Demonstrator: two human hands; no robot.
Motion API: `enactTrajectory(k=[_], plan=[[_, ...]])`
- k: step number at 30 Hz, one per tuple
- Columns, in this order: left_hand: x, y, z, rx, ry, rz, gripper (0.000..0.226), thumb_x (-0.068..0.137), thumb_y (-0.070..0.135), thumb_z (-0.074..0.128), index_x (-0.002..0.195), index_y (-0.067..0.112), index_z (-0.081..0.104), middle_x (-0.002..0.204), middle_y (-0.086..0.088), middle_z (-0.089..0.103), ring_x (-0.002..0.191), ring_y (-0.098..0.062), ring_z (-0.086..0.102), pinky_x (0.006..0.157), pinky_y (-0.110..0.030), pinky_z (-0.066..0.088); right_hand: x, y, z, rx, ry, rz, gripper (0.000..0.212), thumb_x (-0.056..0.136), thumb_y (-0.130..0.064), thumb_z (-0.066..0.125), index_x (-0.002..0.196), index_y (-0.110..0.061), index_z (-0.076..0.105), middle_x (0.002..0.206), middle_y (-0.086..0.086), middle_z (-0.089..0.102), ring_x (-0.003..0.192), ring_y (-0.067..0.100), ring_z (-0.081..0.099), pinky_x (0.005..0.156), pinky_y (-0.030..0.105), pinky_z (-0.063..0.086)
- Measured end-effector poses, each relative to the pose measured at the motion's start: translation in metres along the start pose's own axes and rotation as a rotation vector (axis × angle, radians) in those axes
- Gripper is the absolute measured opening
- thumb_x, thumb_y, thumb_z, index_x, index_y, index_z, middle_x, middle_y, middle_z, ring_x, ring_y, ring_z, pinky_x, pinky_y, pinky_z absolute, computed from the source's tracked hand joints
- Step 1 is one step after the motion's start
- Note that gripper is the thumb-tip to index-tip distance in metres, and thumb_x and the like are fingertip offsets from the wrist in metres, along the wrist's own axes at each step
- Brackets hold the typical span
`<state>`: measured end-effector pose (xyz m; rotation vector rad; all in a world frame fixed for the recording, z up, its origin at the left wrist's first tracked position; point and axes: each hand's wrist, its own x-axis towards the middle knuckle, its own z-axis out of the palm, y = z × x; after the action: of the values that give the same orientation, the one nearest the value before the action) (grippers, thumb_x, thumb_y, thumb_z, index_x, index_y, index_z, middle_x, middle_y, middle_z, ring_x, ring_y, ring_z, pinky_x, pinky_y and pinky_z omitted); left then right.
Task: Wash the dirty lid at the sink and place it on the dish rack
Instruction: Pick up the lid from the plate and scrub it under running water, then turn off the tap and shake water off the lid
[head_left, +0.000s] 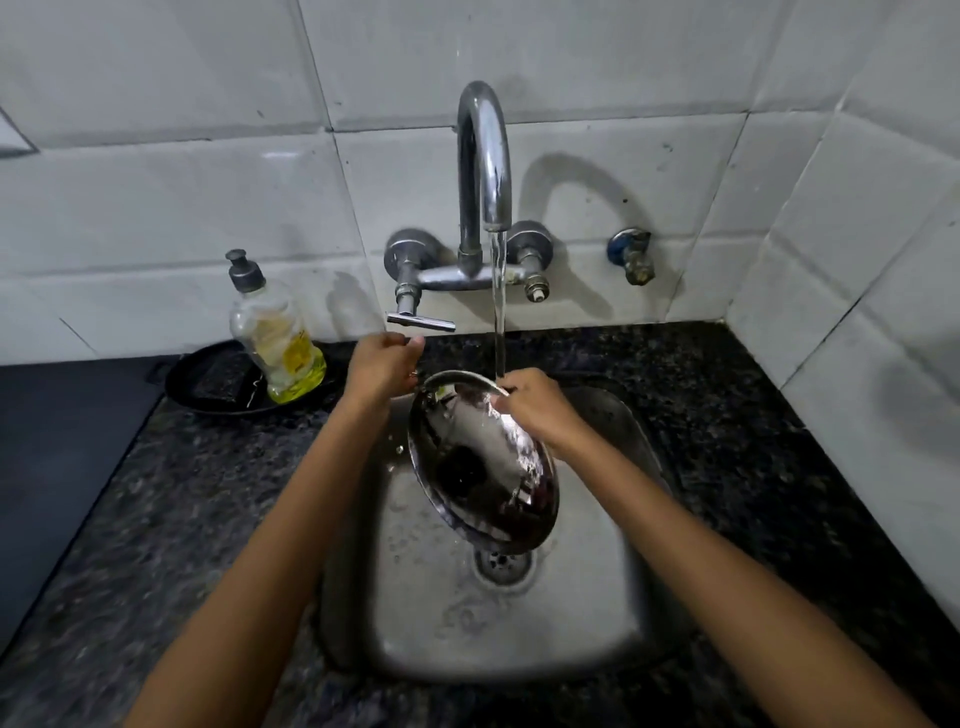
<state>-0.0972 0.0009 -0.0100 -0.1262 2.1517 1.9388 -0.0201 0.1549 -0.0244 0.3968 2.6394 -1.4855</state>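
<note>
A round steel lid (480, 462) is tilted over the steel sink (597, 613), its shiny wet face toward me. My right hand (535, 408) grips its upper rim, right where the water stream (500, 312) from the curved tap (483, 156) lands. My left hand (382, 366) hovers just below the tap's lever handle (422, 322), fingers curled with thumb and forefinger together and nothing seen in them. Its heel is next to the lid's left rim. No dish rack is in view.
A pump bottle of yellow dish soap (275, 338) stands in a black pan (208, 382) on the dark granite counter (156, 519), left of the sink. White tiled walls close off the back and right. A small valve (634, 254) sticks out of the back wall.
</note>
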Motion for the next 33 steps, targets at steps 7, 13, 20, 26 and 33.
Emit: enactTrajectory(k=[7,13,20,26,33], plan=[[0.029,0.003,0.038,0.132,0.423,-0.04,0.048,0.074,0.039,0.07,0.106,0.004,0.062,0.106,-0.017,0.067,0.103,-0.037,0.062,0.089,-0.043,0.052,-0.007,0.005,-0.013,0.332,0.008,0.12,0.005,0.072,-0.001,0.056,0.072,-0.006,0.058,0.068,0.016,0.051,0.06,0.026,0.052,0.057,0.035,0.041],[0.013,-0.012,0.025,0.996,0.586,0.333,0.037,0.08,0.019,0.062,0.116,0.01,0.056,0.122,-0.017,0.051,0.114,-0.038,0.047,0.09,-0.051,0.038,-0.013,0.011,-0.021,0.45,0.047,0.122,0.012,0.077,0.005,0.055,0.085,-0.003,0.059,0.083,0.018,0.054,0.077,0.03,0.052,0.071,0.04,0.041],[-0.024,-0.003,0.01,1.09,0.379,0.316,0.043,0.088,0.038,0.052,0.12,0.009,0.053,0.127,-0.02,0.048,0.118,-0.04,0.046,0.094,-0.051,0.039,-0.028,0.011,-0.016,0.613,0.095,0.266,0.022,0.079,0.011,0.05,0.065,-0.006,0.046,0.066,0.014,0.046,0.061,0.022,0.051,0.056,0.035,0.048],[-0.106,0.012,0.021,0.943,-0.528,0.204,0.047,0.084,0.051,0.053,0.112,0.014,0.063,0.108,-0.007,0.067,0.1,-0.021,0.062,0.087,-0.031,0.049,-0.04,0.0,-0.009,0.81,0.169,0.349,0.032,0.08,0.014,0.046,0.112,0.013,0.048,0.078,0.017,0.053,0.066,0.025,0.057,0.043,0.033,0.054],[-0.135,-0.022,0.044,1.239,-0.058,0.555,0.039,0.083,0.024,0.055,0.122,0.02,0.049,0.111,-0.014,0.065,0.104,-0.036,0.06,0.08,-0.043,0.05,-0.057,-0.025,-0.015,0.901,0.143,0.292,0.062,0.079,0.017,0.049,0.128,-0.011,0.024,0.077,0.015,0.053,0.066,0.022,0.059,0.049,0.039,0.057]])
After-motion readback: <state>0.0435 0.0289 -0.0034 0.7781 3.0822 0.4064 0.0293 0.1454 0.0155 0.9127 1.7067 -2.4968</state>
